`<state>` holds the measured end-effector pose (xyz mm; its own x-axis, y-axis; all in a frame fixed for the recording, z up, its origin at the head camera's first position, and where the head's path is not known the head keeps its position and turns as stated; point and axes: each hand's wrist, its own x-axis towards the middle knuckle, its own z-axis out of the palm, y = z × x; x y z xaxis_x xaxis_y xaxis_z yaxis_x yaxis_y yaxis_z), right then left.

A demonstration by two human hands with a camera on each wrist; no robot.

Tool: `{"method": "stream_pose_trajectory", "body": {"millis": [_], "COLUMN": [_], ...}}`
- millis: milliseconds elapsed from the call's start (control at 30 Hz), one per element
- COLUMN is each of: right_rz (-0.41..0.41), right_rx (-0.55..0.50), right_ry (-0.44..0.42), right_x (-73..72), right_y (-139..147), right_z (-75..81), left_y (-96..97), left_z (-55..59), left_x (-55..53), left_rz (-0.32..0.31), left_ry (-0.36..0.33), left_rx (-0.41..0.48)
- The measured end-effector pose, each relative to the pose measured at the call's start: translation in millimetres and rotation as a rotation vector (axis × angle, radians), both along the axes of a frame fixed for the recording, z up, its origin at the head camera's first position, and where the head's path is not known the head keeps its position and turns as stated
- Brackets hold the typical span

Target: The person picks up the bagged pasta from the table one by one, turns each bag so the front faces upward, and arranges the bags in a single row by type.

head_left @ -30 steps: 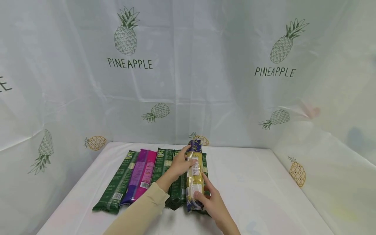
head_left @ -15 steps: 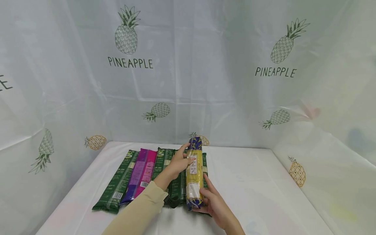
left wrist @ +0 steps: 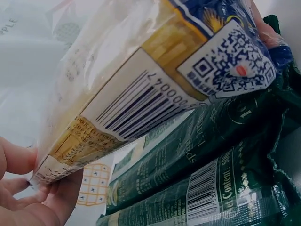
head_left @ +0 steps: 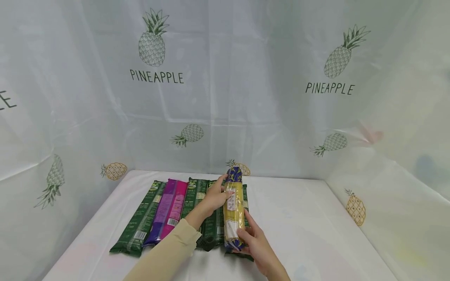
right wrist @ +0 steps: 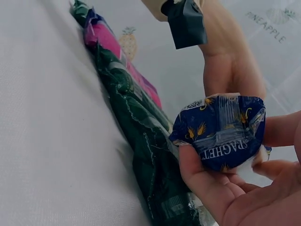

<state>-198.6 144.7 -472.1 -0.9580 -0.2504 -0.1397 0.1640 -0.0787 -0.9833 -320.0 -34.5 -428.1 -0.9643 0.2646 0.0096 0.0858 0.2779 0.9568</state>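
Note:
A yellow spaghetti pack [head_left: 234, 207] with dark blue ends is held up above a row of green packs. My left hand [head_left: 215, 197] grips it near its far end, thumb on the label. At the near end my right hand [head_left: 258, 244] holds it from the right side. The left wrist view shows the pack's barcode [left wrist: 141, 99] and QR code, with the left fingers around the far tip. In the right wrist view, the blue end [right wrist: 221, 134] sits between my right thumb and fingers. Part of a green pack [head_left: 245, 197] lies hidden behind it.
Left of the hands lie a green pack [head_left: 140, 222], a pink and purple pack [head_left: 168, 210] and two more green packs [head_left: 213, 228], side by side. The white cloth tabletop [head_left: 299, 226] extends to the right. A pineapple-print curtain [head_left: 253, 97] stands behind.
The spaghetti pack has rolled a little, its label shifting left. It rose slightly, then came down again. My right thumb has moved from the pack's front to its right edge.

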Motion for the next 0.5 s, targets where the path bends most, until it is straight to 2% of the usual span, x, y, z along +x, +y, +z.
{"method": "stream_pose_trajectory", "body": {"millis": [233, 500], "right_rz": [-0.068, -0.133], "right_rx": [0.063, 0.120], "right_ry": [0.065, 0.089], "right_x": [1.7, 2.8], "right_y": [-2.0, -5.2], "right_z": [2.9, 3.5], "left_y": [-0.8, -0.4], "left_z": [4.8, 5.8], "left_x": [1.3, 3.4], "left_rz": [-0.047, -0.050], "left_ry": [0.038, 0.156], "left_rx": [-0.065, -0.305]}}
